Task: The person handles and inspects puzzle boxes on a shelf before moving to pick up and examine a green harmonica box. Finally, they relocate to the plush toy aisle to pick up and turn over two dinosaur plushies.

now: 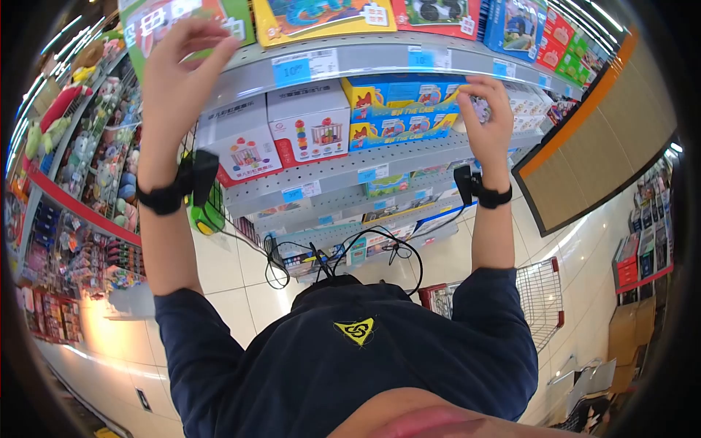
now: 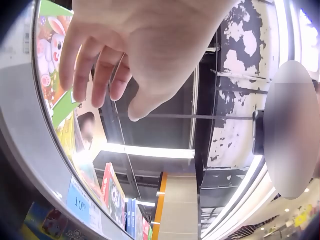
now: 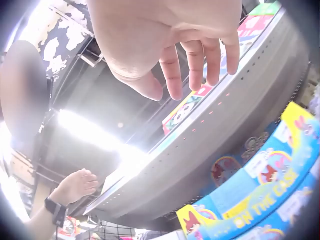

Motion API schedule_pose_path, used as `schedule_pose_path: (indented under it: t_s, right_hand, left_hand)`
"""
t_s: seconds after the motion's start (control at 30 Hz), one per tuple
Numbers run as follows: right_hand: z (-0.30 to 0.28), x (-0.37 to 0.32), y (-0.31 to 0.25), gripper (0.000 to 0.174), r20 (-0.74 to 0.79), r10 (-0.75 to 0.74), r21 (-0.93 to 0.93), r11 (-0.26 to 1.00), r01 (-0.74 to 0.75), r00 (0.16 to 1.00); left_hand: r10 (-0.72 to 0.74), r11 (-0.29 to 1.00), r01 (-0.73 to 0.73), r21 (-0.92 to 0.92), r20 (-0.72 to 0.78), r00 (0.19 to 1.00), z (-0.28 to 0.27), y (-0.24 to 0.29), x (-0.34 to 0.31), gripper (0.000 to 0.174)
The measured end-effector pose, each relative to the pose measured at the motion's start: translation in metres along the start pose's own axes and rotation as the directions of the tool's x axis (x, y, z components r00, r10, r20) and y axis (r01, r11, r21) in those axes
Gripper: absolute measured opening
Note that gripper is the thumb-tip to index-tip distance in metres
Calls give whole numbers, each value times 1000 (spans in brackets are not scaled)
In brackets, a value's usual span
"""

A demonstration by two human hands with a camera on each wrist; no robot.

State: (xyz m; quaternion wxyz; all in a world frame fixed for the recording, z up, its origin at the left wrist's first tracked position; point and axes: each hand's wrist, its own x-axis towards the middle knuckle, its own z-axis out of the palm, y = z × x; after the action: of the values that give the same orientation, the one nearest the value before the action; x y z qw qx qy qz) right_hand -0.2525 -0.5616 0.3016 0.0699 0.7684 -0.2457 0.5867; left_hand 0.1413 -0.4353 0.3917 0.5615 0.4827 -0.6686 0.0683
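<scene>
With both hands empty and fingers loosely bent, the left hand by the green box on the upper shelf, the right hand near the blue boxes below, this looks like reaching, and grasping would call for closing fingers.

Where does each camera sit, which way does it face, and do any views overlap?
Head: on the person's head, facing forward and down at the toy shelves; left hand, right hand, forearms and navy T-shirt show.
Left wrist: on that wrist, facing up at the ceiling, left hand in view.
Right wrist: on that wrist, facing up past one of the shelves; both hands show.
Shared: head and right wrist views both show the ON THE CASE boxes.
</scene>
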Motion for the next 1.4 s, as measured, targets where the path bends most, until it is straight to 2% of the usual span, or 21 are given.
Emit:
schedule_pose_path:
  t_s: [0.07, 0.1, 0.17, 0.3, 0.37, 0.43, 0.5, 0.57, 0.63, 0.67, 0.7, 0.9, 0.97, 1.03, 1.1, 1.17, 1.2, 1.27, 1.3, 1.37, 1.4]
  right_hand:
    - [-18, -36, 13, 11, -22, 172, 36, 985, -171, 985]
    - [-26, -55, 20, 11, -25, 184, 25, 983, -183, 983]
    - [-39, -97, 37, 9, -47, 308, 41, 951, -306, 950]
    - [-62, -182, 57, 8, -44, 528, 116, 846, -521, 848]
    - [-70, -215, 61, 8, 20, 662, 228, 727, -648, 749]
    - [-73, -240, 64, 8, 13, 689, 221, 705, -674, 724]
    - [-73, -256, 63, 9, 45, 780, 296, 587, -754, 625]
    - [-71, -263, 62, 10, 43, 785, 309, 577, -756, 617]
    - [-69, -256, 53, 11, 104, 837, 394, 461, -795, 537]
    - [-65, -250, 50, 11, 104, 841, 395, 455, -798, 531]
    - [-59, -242, 49, 12, 99, 824, 431, 470, -770, 558]
    - [-5, -201, 26, 15, 130, 783, 664, 387, -640, 609]
    - [7, -203, 26, 15, 165, 768, 695, 354, -625, 619]
    - [20, -220, 27, 16, 223, 790, 669, 302, -679, 571]
    - [29, -241, 29, 17, 258, 797, 670, 260, -695, 546]
    - [38, -271, 35, 15, 343, 860, 680, 50, -732, 377]
    - [42, -285, 36, 15, 356, 856, 675, 41, -737, 374]
    - [49, -310, 41, 16, 420, 877, 674, -130, -727, 233]
    - [49, -319, 42, 16, 426, 875, 673, -134, -728, 232]
    - [50, -335, 47, 16, 465, 879, 609, -234, -758, 102]
    - [50, -340, 50, 16, 467, 879, 608, -238, -758, 99]
  left_hand:
    - [-31, 998, 24, -60, -109, 994, -8, 4, -20, 21]
    - [-31, 997, 19, -75, -164, 986, -11, 6, -33, 19]
    - [5, 984, -49, -174, -246, 969, -13, -2, -61, 16]
    - [-54, 971, 9, -240, -179, 982, -7, -15, -115, 15]
    - [-132, 983, 118, -138, -99, 986, 2, -30, -137, 13]
    - [-198, 978, 193, -81, -62, 978, 19, -43, -155, 13]
    - [-266, 964, 266, -14, -28, 964, 32, -53, -169, 13]
    - [-224, 964, 229, 138, -56, 973, 40, -61, -175, 14]
    - [-253, 958, 260, 117, -71, 965, 45, -65, -176, 19]
    - [-152, 959, 161, 232, -53, 987, 47, -67, -174, 24]
    - [-53, 938, 57, 342, -22, 998, 51, -68, -173, 28]
    - [103, 796, -77, 600, -10, 995, 80, -85, -167, 54]
    - [102, 762, -82, 643, 6, 995, 83, -85, -164, 58]
    - [94, 722, -81, 687, 19, 995, 87, -81, -157, 62]
    - [23, 779, -67, 624, 79, 997, 93, -77, -145, 68]
    - [13, 766, -77, 638, 105, 994, 102, -79, -139, 73]
    - [-15, 714, -90, 695, 143, 990, 107, -81, -138, 73]
    - [-27, 641, -126, 757, 187, 982, 111, -87, -139, 70]
    - [-31, 637, -124, 761, 186, 982, 111, -89, -140, 70]
    - [-44, 651, -104, 752, 174, 984, 111, -92, -141, 69]
    - [-46, 650, -105, 753, 177, 983, 112, -92, -141, 69]
